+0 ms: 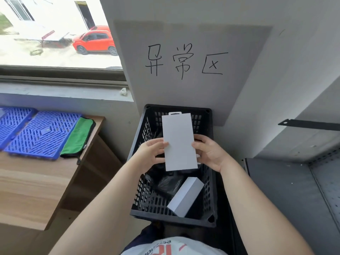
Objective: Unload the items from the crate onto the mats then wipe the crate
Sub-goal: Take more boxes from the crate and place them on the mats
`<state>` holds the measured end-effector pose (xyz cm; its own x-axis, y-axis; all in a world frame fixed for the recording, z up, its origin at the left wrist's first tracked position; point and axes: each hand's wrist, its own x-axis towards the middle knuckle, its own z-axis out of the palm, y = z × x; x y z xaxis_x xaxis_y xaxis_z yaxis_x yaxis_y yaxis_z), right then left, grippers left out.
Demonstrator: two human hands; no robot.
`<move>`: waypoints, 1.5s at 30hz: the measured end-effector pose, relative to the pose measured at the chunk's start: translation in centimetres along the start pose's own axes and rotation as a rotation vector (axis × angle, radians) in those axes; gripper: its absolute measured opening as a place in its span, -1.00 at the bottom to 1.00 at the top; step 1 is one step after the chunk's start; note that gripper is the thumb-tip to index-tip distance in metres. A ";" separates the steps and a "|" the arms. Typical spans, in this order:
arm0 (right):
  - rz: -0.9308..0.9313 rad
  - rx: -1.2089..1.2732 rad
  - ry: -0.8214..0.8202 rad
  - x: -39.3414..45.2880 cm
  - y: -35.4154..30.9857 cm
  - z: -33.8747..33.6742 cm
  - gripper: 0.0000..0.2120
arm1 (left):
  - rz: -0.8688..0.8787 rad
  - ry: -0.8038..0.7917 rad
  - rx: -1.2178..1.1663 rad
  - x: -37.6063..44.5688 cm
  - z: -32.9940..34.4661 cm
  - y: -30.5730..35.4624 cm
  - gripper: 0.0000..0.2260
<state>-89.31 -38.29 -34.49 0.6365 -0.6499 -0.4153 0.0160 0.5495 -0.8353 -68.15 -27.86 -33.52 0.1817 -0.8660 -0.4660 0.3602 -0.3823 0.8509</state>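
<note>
The crate (209, 183) sits directly below both hands, its black rim around them. The left hand (150, 153) and right hand (209, 152) grip the long edges of a flat white box (179, 142) (hang tab up). Blue mats (36, 134) lie far left on the tabletop (33, 190).

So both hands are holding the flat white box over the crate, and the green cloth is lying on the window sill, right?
Not quite. The left hand and right hand do hold the flat white box over the crate, but the green cloth lies on the wooden table, beside the blue mats, not on the sill. The head view shows it.
</note>
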 end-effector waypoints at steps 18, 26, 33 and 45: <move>0.091 0.150 -0.047 -0.5 3.2 1.4 -0.68 | -0.206 0.044 -0.040 -2.4 -1.6 -1.1 -0.69; 0.039 0.077 -0.041 0.8 3.0 6.4 -0.56 | -0.091 0.033 -0.103 -3.8 -5.6 -1.0 -0.55; -0.045 0.022 0.034 2.8 4.1 14.2 -0.58 | -0.027 0.021 -0.217 -4.7 -12.3 -0.4 -0.51; -0.332 -0.367 0.457 4.9 12.9 33.3 -0.45 | 0.162 0.235 0.586 -7.8 -25.6 2.8 -0.08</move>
<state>-60.34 -16.88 -35.30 0.2513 -0.9549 -0.1584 -0.1602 0.1204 -0.9797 -45.12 -13.91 -33.72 0.4107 -0.8593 -0.3047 -0.2349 -0.4227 0.8753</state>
